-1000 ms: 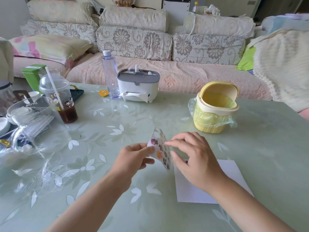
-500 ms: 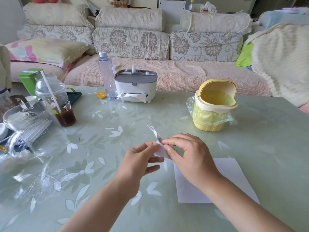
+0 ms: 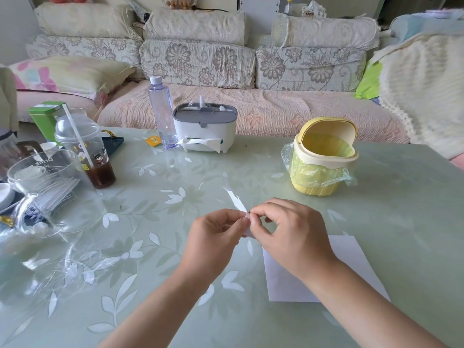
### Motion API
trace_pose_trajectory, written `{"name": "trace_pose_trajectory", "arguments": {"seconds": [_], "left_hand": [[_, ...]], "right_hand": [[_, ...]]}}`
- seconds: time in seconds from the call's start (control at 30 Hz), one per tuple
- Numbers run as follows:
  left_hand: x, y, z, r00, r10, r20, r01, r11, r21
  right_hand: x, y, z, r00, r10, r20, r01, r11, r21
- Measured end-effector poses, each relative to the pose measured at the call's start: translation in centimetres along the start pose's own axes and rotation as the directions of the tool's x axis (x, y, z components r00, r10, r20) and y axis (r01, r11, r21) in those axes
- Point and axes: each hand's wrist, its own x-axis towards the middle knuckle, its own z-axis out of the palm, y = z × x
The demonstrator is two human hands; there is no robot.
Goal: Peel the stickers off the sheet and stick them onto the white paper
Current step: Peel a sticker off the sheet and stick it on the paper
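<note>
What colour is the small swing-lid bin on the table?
The small plastic swing-lid bin is yellow with a cream rim; head view.

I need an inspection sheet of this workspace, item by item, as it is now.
Surface: green table with leaf pattern, glossy.
Job's things: sticker sheet held up, edge-on; white paper flat, partly hidden by the right forearm.
Clutter: yellow bin, tissue box, water bottle, drink cup, glass jug.
Grips: left hand and right hand both pinch the sticker sheet.
Cables: nothing seen on the table.
Surroundings: floral sofa behind the table.
</note>
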Motion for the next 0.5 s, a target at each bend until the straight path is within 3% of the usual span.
{"name": "trace_pose_trajectory", "arguments": {"seconds": [0.27,0.5], "left_hand": [[-0.05,0.29,-0.24,0.998,-0.064,0.009,0.065,0.993,-0.101],[0.45,-0.23,-0.53,0.997,0.07,-0.023,-0.067,0.992,0.109]], "right_hand": [[0.14,0.32,-0.53,0.998,0.029,0.059,-0.037,0.991,0.126],[0.22,0.35,-0.76,0.996,-0.008,0.094,-0.002,0.994,0.112]]}}
